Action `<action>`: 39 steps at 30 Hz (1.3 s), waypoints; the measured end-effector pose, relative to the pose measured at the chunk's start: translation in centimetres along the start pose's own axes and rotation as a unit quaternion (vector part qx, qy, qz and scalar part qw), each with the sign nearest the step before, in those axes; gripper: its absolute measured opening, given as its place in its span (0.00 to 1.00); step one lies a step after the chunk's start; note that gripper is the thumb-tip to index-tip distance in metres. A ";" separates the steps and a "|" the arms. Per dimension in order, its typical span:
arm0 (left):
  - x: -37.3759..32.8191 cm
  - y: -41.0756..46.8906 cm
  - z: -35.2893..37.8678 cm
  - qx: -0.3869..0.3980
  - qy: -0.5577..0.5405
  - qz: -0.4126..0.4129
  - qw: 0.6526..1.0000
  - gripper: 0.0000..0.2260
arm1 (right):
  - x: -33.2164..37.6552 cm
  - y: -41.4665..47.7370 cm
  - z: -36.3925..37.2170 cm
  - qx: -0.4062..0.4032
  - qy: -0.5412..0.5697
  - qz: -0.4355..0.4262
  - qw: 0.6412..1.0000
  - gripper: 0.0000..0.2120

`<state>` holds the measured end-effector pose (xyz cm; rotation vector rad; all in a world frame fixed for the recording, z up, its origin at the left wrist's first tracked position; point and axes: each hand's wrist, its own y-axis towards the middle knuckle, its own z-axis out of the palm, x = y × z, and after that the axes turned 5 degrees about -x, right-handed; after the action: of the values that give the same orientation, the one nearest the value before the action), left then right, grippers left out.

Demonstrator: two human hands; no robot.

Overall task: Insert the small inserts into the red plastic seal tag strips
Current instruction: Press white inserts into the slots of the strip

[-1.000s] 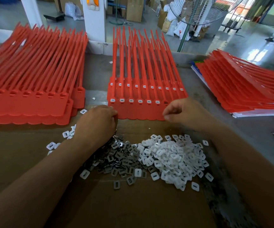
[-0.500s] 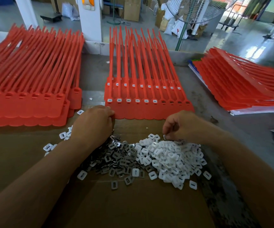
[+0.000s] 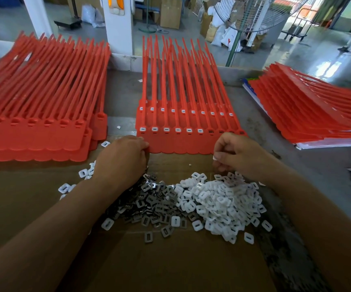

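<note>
- Strips: joined sheet of red plastic seal tag strips (image 3: 183, 142) lies centre on the grey surface (image 3: 124, 95). Its near row carries six white inserts (image 3: 143, 129) from the left; sockets (image 3: 221, 131) further right are unfilled.
- Inserts: heap of small white plastic inserts (image 3: 218, 203) touches a heap of grey metal clips (image 3: 155, 203) on brown cardboard (image 3: 170, 260), just before that sheet.
- Left hand (image 3: 124, 159): fingers curled at the sheet's near-left corner; contents cannot be told.
- Right hand (image 3: 240, 154): fingers curled above the white heap; grasp cannot be told.
</note>
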<state>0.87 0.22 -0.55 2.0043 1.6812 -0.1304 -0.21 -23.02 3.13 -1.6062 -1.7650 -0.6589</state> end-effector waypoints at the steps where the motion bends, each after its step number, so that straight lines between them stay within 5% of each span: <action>1: 0.0 0.0 0.0 0.000 0.000 0.000 1.000 0.13 | 0.0 0.0 0.0 -0.006 0.002 -0.001 1.000 0.08; 6: 0.1 0.1 0.0 -0.001 -0.002 -0.002 1.000 0.12 | 0.2 0.2 -0.1 -0.034 -0.097 -0.028 0.994 0.08; 20: 0.2 -0.1 0.0 -0.005 -0.007 0.000 1.000 0.13 | -1.3 3.7 -0.4 -0.148 0.006 -0.034 0.988 0.08; 27: 0.2 0.0 0.1 -0.005 -0.008 0.000 1.000 0.13 | -2.0 6.5 -0.8 -0.204 -0.032 -0.009 0.978 0.04; 39: 0.3 0.0 0.1 -0.011 -0.009 0.000 1.000 0.12 | -2.5 7.9 0.4 -0.168 -0.070 0.017 0.983 0.06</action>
<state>0.94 0.45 -0.71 1.9817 1.6643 -0.1274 7.63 -23.42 0.55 -1.9459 -1.7916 -0.8850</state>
